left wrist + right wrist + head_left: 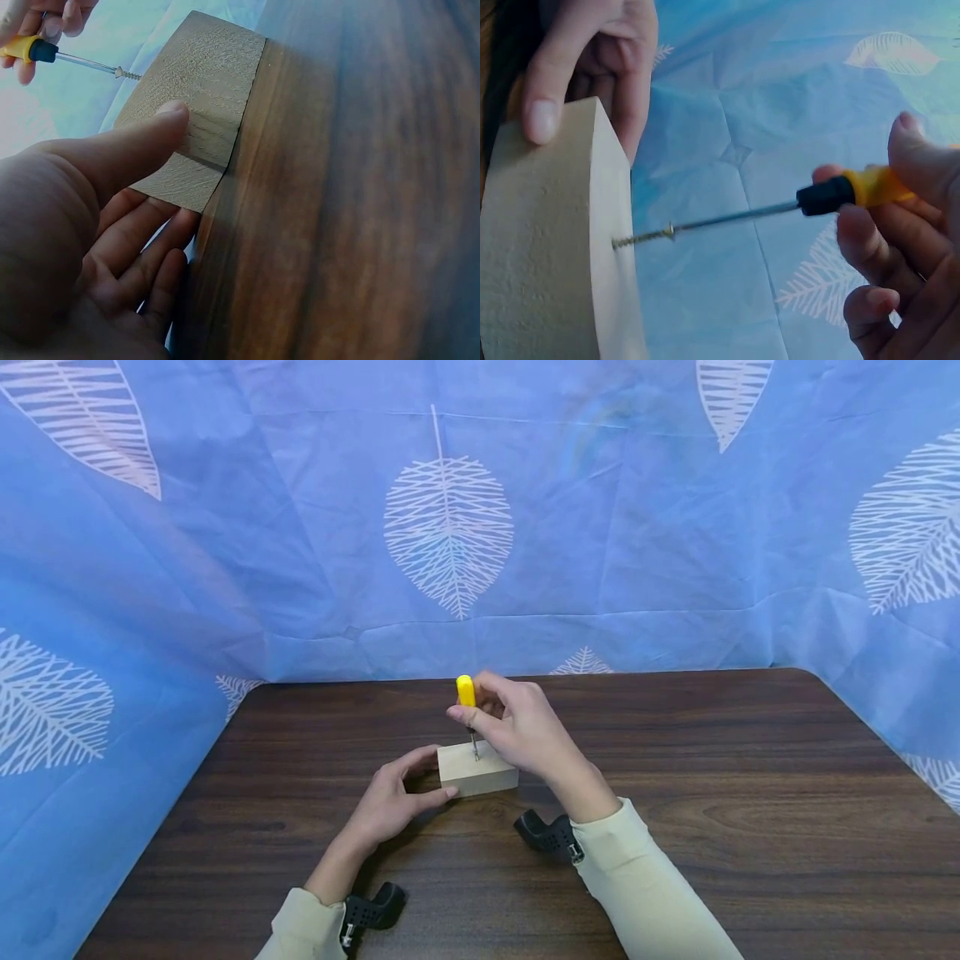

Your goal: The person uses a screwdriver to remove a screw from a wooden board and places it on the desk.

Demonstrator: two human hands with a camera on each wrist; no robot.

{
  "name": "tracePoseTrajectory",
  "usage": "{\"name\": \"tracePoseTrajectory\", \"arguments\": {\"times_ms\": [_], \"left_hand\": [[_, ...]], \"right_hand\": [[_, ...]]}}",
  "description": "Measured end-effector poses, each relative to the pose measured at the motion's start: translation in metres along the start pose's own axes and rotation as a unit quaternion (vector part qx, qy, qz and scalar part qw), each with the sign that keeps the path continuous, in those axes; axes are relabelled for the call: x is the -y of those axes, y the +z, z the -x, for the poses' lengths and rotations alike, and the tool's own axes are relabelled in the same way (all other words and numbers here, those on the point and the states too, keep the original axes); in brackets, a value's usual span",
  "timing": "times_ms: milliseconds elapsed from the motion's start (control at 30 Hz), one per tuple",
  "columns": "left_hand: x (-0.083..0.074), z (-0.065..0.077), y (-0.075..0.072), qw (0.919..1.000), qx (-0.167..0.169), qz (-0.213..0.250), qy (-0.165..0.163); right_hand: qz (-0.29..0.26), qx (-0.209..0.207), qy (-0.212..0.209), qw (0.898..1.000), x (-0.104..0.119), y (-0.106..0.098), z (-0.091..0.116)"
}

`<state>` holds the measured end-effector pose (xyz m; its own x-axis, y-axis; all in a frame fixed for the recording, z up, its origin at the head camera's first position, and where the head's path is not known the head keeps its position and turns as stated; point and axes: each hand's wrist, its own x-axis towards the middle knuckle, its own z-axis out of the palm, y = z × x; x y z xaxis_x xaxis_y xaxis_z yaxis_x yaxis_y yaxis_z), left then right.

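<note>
A pale wooden block (480, 781) lies on the table, and my left hand (390, 802) holds its left end between thumb and fingers. In the left wrist view the thumb presses the near face of the block (202, 90). My right hand (525, 722) grips a screwdriver (466, 691) with a yellow and black handle, its shaft pointing down. The right wrist view shows the screwdriver's tip at the head of a brass-coloured screw (649, 236). That screw stands in the block's top face, much of its thread still outside the wood.
The dark wood-grain table (712, 760) extends around the block. A blue cloth with white leaf prints (322, 527) hangs behind it and along both sides. Black wrist mounts (378, 906) sit at both sleeve cuffs, close above the tabletop.
</note>
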<state>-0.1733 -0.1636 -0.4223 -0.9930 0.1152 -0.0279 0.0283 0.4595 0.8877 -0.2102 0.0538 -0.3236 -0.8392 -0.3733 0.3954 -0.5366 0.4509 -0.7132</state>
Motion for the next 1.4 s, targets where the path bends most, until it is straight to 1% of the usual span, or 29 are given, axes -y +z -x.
{"name": "tracePoseTrajectory", "arguments": {"times_ms": [67,233,467,567,667,800,900,1167,1267,1400], "left_hand": [[0.0004,0.0004,-0.0001,1.0000,-0.001,0.000,-0.002],[0.0010,0.0017,0.0004,1.0000,-0.002,0.005,-0.002],[0.0001,0.0014,0.0010,1.0000,-0.001,0.007,-0.001],[0.0000,0.0012,0.0007,1.0000,-0.002,0.003,0.002],[-0.0004,0.0011,0.0003,1.0000,-0.001,0.000,0.003],[-0.0006,0.0005,0.0002,1.0000,0.001,0.002,0.004],[0.0001,0.0005,0.0004,1.0000,0.002,0.002,0.004],[-0.0012,0.0008,-0.0007,0.9999,-0.001,-0.005,0.010],[0.0000,0.0012,0.0003,1.0000,-0.002,-0.004,0.008],[0.0011,0.0012,0.0020,1.0000,-0.004,-0.005,0.004]], "right_hand": [[-0.001,-0.003,0.006,1.000,-0.0001,-0.0005,0.0002],[-0.024,-0.032,0.013,0.999,-0.0008,0.0019,0.0010],[-0.067,-0.049,0.054,0.995,-0.0010,0.0024,0.0020],[-0.087,-0.052,0.065,0.993,-0.0009,0.0021,0.0028],[-0.095,-0.054,0.059,0.992,-0.0005,0.0015,0.0039],[-0.086,-0.051,0.030,0.994,0.0006,0.0008,0.0042],[-0.080,-0.042,0.013,0.996,0.0014,0.0002,0.0041],[-0.067,-0.011,-0.014,0.998,0.0022,-0.0029,0.0031],[-0.072,-0.007,-0.007,0.997,0.0024,-0.0025,0.0039],[-0.079,-0.017,0.012,0.997,0.0023,0.0005,0.0051]]}}
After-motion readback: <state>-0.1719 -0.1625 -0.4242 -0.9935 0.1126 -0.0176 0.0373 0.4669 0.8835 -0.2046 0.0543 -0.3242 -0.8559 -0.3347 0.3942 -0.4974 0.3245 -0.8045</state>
